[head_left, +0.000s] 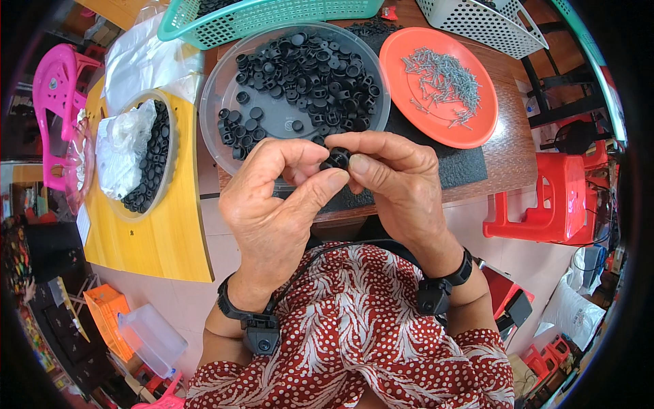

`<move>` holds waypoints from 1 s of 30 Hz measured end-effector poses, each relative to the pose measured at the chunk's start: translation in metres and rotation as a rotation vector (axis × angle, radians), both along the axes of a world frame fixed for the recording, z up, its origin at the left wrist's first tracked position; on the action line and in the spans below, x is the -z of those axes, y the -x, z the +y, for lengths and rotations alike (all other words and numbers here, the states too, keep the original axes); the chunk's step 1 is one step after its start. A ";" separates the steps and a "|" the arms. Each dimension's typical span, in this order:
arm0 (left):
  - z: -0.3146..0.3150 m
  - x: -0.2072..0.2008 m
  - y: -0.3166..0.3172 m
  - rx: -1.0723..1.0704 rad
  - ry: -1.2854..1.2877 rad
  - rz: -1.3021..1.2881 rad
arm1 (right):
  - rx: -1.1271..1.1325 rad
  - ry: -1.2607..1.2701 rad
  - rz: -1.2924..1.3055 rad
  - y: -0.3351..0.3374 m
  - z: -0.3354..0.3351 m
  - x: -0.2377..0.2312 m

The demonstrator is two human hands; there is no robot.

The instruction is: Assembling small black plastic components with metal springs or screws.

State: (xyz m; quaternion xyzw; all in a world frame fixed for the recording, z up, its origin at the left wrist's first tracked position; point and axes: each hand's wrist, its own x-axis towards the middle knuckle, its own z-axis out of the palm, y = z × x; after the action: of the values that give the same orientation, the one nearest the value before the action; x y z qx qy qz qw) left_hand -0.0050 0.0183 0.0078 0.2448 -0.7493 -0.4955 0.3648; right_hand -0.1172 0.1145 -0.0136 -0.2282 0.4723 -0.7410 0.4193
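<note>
Holding: a small black plastic part (336, 158) is pinched between both hands, above the near edge of the wooden table (507, 153)
Left hand (276, 204): thumb and forefinger pressed onto the part from the left, the other fingers curled under
Right hand (395, 180): thumb and forefinger pressed onto the part from the right, the remaining fingers folded close together
Just behind: a clear round tray (221, 102) with many black plastic parts (310, 71) heaped toward its far side
Under the tray: a black mat (463, 167) on the table
Right of the tray: an orange plate (477, 126) bearing a pile of small metal screws (443, 78)
Far edge: a teal basket (272, 17) and a white basket (477, 24)
Left: a yellow table (163, 232) with a clear bowl (170, 160) of black pieces beside a crumpled plastic bag (122, 146)
Wrists: a black band on each
</note>
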 end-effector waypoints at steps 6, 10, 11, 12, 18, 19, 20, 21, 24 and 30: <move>0.001 -0.001 0.002 0.005 -0.024 -0.029 | 0.021 0.008 0.101 0.001 0.000 0.002; 0.003 -0.003 0.003 0.036 -0.143 -0.013 | 0.073 0.015 0.077 -0.001 -0.002 0.003; 0.003 -0.002 0.003 0.046 -0.160 -0.004 | 0.076 0.014 0.077 -0.001 -0.001 0.002; 0.003 -0.003 0.003 0.046 -0.159 -0.006 | 0.088 0.014 0.044 -0.001 -0.002 -0.001; 0.000 -0.006 0.004 0.058 -0.177 -0.072 | 0.074 0.035 0.028 0.003 0.001 0.004; -0.002 -0.005 0.004 0.082 -0.123 -0.080 | 0.062 0.049 0.042 0.004 0.002 0.005; -0.003 -0.004 0.005 0.105 -0.068 -0.087 | 0.064 0.049 0.041 0.004 0.002 0.004; -0.002 -0.004 0.005 0.104 -0.067 -0.089 | 0.066 0.056 0.035 0.004 0.002 0.004; -0.002 -0.005 0.005 0.101 -0.101 -0.113 | 0.068 0.054 0.059 0.004 0.001 0.003; -0.004 -0.002 0.004 0.118 -0.074 -0.093 | 0.079 0.050 0.137 0.004 0.000 0.005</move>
State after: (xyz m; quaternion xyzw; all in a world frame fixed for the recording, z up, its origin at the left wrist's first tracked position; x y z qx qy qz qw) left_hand -0.0092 0.0144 0.0099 0.2363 -0.7598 -0.5316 0.2903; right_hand -0.1209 0.1146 -0.0185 -0.2702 0.4897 -0.7512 0.3505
